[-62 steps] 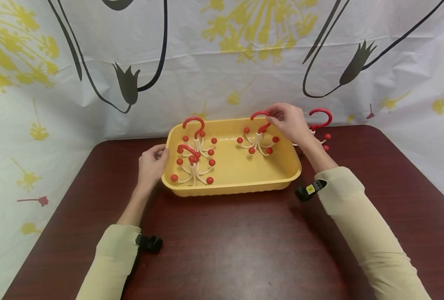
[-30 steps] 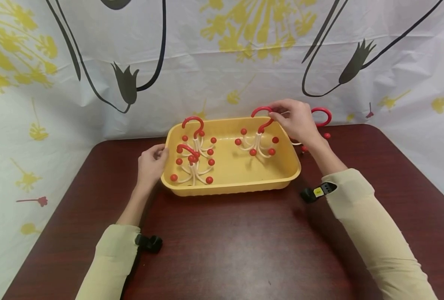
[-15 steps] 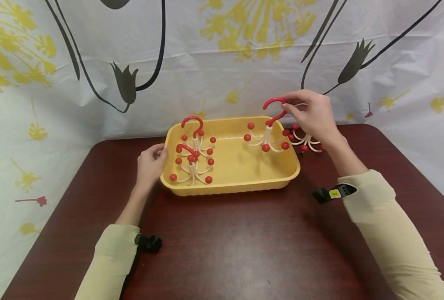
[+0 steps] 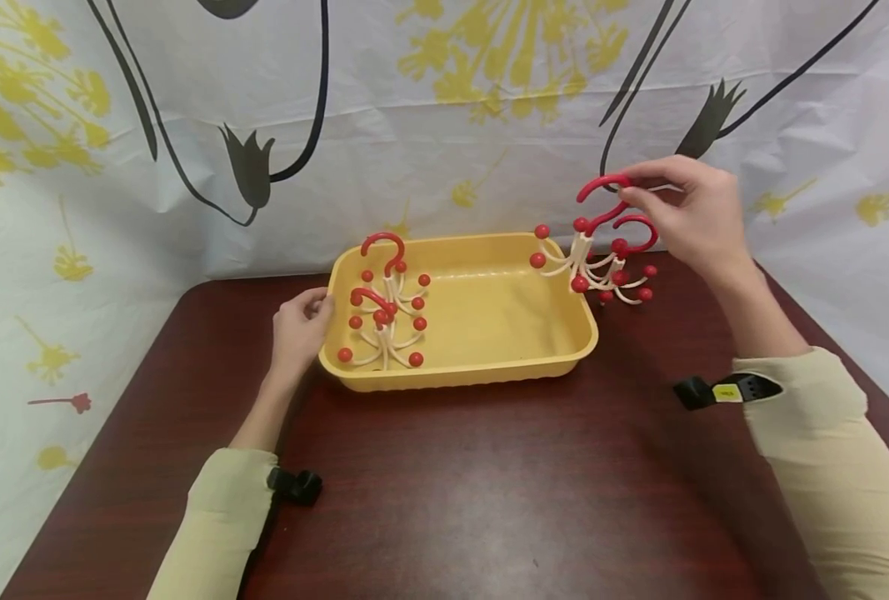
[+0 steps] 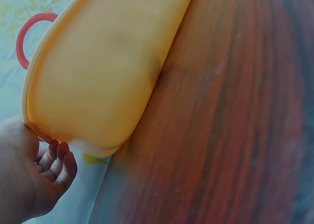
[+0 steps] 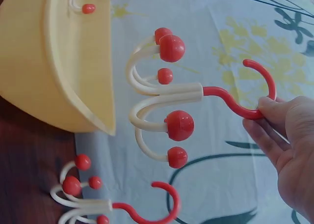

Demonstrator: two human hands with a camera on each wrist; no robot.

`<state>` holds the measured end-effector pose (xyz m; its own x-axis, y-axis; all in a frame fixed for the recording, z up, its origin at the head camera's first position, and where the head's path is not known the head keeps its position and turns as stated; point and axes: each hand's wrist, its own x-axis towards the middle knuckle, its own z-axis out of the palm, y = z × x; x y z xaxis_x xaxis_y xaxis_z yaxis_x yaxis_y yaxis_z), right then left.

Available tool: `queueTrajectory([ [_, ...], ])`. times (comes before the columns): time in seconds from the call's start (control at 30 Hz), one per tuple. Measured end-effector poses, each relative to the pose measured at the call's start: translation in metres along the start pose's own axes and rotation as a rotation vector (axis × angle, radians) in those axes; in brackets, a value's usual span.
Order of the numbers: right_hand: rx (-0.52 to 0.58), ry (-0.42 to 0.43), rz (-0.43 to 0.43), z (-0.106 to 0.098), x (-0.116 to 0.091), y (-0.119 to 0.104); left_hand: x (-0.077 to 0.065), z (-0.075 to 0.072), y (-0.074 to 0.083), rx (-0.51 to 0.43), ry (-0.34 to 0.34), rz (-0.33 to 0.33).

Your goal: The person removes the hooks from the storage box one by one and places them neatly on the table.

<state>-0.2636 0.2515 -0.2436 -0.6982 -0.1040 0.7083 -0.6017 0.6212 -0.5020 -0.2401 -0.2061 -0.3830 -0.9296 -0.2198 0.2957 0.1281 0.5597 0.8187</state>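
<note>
My right hand (image 4: 702, 217) pinches the red hook of a multi-arm hanger (image 4: 581, 248), whose cream arms end in red balls. This hanger hangs raised over the right end of a yellow plastic tub (image 4: 504, 367). In the right wrist view, thumb and fingers meet on the hook, and the held hanger (image 6: 181, 91) appears apart from the tub. My left hand (image 4: 299, 333) holds the tub's left rim; in the left wrist view its fingers (image 5: 64, 167) curl beside the rim. Two similar hangers, a rear one (image 4: 390, 290) and a front one (image 4: 384, 337), stand inside the tub's left part.
Another hanger (image 4: 620, 268) stands on the dark wooden table (image 4: 444, 483) right of the tub, partly behind the held one. A white patterned sheet (image 4: 414, 142) hangs along the back edge. Black wrist cameras are strapped to both sleeves.
My right hand has lifted the hanger out of the tub's right part and carried it up and to the right. The left hand stays at the tub's left rim.
</note>
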Motion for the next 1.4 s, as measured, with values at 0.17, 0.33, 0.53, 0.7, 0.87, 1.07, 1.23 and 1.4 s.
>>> queueTrajectory([
  [0.17, 0.035, 0.069, 0.005, -0.019, 0.001, 0.005, 0.000, -0.001, 0.001, -0.001, 0.003, 0.001],
  [0.33, 0.069, 0.137, 0.024, -0.035, 0.001, 0.010, 0.000, 0.000, 0.001, 0.001, -0.003, -0.011],
  [0.53, 0.072, 0.219, 0.088, -0.055, -0.001, 0.013, -0.001, 0.000, 0.001, 0.005, -0.004, -0.013],
  [0.7, 0.023, 0.268, 0.183, -0.071, -0.004, 0.016, -0.001, 0.001, 0.000, 0.005, 0.005, -0.006],
  [0.87, -0.086, 0.315, 0.253, -0.082, -0.007, 0.016, -0.001, 0.000, 0.001, 0.005, 0.007, -0.005],
  [1.07, -0.118, 0.349, 0.345, -0.090, -0.009, 0.018, -0.001, -0.001, 0.001, 0.008, 0.009, -0.006],
  [1.23, -0.129, 0.358, 0.396, -0.095, -0.013, 0.037, 0.000, 0.000, 0.000, 0.009, 0.002, -0.017],
  [1.4, -0.183, 0.356, 0.431, -0.094, -0.018, 0.063, -0.001, 0.000, 0.001, 0.006, 0.000, -0.018],
])
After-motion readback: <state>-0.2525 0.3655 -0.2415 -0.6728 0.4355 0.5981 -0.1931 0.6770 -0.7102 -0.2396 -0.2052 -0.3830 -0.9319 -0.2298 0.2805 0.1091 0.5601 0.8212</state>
